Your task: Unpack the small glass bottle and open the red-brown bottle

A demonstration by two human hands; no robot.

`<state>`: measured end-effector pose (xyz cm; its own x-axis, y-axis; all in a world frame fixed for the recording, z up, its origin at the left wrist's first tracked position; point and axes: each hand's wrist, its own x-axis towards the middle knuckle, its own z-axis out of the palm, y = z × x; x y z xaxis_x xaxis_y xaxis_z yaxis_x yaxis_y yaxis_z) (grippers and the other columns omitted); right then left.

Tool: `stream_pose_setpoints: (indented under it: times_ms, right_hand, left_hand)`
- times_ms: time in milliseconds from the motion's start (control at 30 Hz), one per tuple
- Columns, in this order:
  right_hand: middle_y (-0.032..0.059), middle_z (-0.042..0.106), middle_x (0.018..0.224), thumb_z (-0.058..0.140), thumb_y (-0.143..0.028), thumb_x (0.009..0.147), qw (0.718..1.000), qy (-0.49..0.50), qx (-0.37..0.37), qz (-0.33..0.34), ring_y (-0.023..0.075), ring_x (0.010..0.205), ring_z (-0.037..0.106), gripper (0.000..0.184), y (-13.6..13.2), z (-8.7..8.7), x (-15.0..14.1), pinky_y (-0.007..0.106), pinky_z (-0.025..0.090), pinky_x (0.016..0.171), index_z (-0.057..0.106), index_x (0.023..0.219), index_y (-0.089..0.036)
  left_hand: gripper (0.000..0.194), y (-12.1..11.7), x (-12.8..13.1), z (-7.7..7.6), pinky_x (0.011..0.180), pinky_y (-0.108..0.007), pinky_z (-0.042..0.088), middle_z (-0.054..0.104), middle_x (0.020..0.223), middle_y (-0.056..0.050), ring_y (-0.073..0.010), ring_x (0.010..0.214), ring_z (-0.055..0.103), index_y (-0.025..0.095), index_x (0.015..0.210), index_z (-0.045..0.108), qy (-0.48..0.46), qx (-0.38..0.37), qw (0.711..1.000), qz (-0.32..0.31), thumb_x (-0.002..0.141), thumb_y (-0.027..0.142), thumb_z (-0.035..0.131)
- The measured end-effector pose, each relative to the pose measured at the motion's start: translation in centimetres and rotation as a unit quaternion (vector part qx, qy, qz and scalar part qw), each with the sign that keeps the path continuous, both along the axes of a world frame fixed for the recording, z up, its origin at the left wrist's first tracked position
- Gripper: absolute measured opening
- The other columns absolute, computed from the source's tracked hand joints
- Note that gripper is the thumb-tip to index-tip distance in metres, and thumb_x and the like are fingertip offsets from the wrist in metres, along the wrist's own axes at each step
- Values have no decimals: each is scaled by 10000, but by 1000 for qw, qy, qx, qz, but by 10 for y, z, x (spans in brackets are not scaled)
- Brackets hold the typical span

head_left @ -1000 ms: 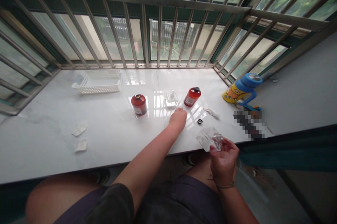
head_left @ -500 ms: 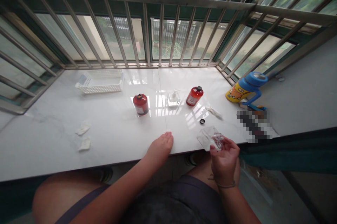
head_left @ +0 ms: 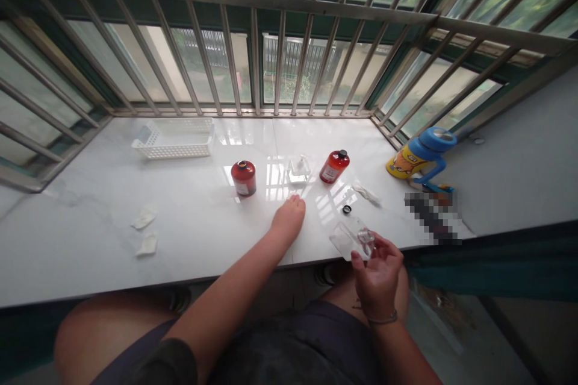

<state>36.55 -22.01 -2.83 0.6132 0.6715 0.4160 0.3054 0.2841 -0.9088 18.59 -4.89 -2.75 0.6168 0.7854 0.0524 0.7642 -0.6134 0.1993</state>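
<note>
In my right hand (head_left: 379,261) is a clear square glass bottle (head_left: 345,240), tilted over the counter's front edge, with thumb and fingers closed about its neck. My left hand (head_left: 289,216) is low over the counter, its fingers bunched together; what they hold, if anything, is hidden. Just beyond it stands another clear glass bottle (head_left: 298,169). A red bottle without a cap (head_left: 244,180) stands to the left of that, and a red bottle with a black cap (head_left: 335,167) to the right. A loose black cap (head_left: 347,209) lies between the capped bottle and my right hand.
A white perforated basket (head_left: 178,147) sits at the back left. Two crumpled white pieces (head_left: 145,217) lie on the left of the white counter (head_left: 203,240). To the right are a thin whitish bundle (head_left: 366,194) and a blue and yellow drinking bottle (head_left: 418,153). Metal bars line the window behind.
My left hand has moved forward and slightly right, nearer the standing glass bottle. My right hand has shifted a little left with the glass bottle still in it.
</note>
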Motion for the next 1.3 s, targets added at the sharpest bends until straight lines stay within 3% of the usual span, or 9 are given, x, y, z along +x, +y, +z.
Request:
stream_pose_setpoints:
  times_ms: [167, 300, 400, 533, 633, 767, 1033, 1167, 1300]
  right_hand:
    - [135, 638, 1349, 906, -380, 800, 1000, 6, -11, -5, 304, 1243, 673, 664, -4, 3, 4, 609, 497, 1151, 516, 1322, -252]
    - [129, 636, 1340, 909, -410, 793, 1000, 15, -14, -19, 302, 1248, 668, 657, -1, 4, 1, 605, 490, 1161, 522, 1299, -249]
    - [132, 631, 1337, 908, -410, 796, 1000, 19, -15, -12, 303, 1248, 668, 659, 4, 2, -4, 605, 489, 1162, 522, 1305, -250]
    - [135, 607, 1362, 903, -395, 806, 999, 30, -15, 17, 311, 1294, 649, 659, 7, -4, -12, 629, 461, 1184, 511, 1316, -256]
    - [137, 596, 1384, 897, -375, 819, 999, 30, -19, 34, 310, 1326, 631, 646, 8, -6, -19, 636, 446, 1197, 511, 1323, -258]
    - [137, 584, 1403, 894, -359, 822, 999, 21, -15, 44, 314, 1346, 619, 643, 8, -3, -26, 653, 423, 1214, 506, 1326, -265]
    - [131, 603, 1376, 892, -344, 816, 1000, 4, 3, 22, 306, 1303, 646, 638, 3, 10, -21, 626, 455, 1197, 517, 1326, -260]
    - [127, 609, 1352, 899, -389, 801, 1000, 1, -8, 8, 308, 1279, 651, 653, 4, 9, -16, 638, 460, 1190, 513, 1311, -259]
    - [129, 600, 1356, 904, -396, 798, 1000, 8, -10, 18, 309, 1293, 643, 661, 7, 3, -15, 654, 441, 1202, 503, 1306, -263]
  left_hand:
    - [333, -43, 16, -3, 1251, -299, 459, 671, 1531, -132, -212, 1455, 625, 145, 1359, 701, -26, -11, 986, -163, 1056, 118, 567]
    - [420, -70, -34, -6, 1253, -332, 474, 668, 1527, -149, -236, 1458, 624, 123, 1419, 671, -20, -5, 987, -160, 1020, 63, 551]
    - [539, -71, -100, -7, 1260, -430, 485, 610, 1566, -218, -293, 1489, 590, 64, 1469, 625, -2, 7, 997, -80, 958, -27, 478]
    - [596, -53, -189, 0, 1254, -391, 490, 589, 1597, -177, -258, 1494, 585, 129, 1486, 633, 41, 13, 983, 181, 960, -38, 409]
    - [549, -38, -217, 9, 1228, -420, 511, 600, 1580, -204, -285, 1473, 604, 93, 1483, 622, 40, 10, 960, 277, 991, -13, 403]
    - [560, -29, -176, 10, 1258, -443, 475, 581, 1586, -241, -300, 1509, 564, 73, 1476, 618, 29, -1, 969, 245, 972, -52, 408]
    - [464, -43, -34, 4, 1279, -308, 429, 591, 1606, -148, -181, 1518, 554, 153, 1461, 633, -36, -54, 997, -40, 1028, 33, 516]
    - [444, -64, -41, 7, 1280, -263, 415, 646, 1564, -96, -149, 1498, 574, 197, 1420, 673, -44, -63, 992, -103, 1005, 68, 582]
    - [565, -63, -114, 8, 1280, -359, 452, 604, 1599, -136, -207, 1500, 580, 165, 1487, 630, -9, -49, 999, 21, 965, 3, 485]
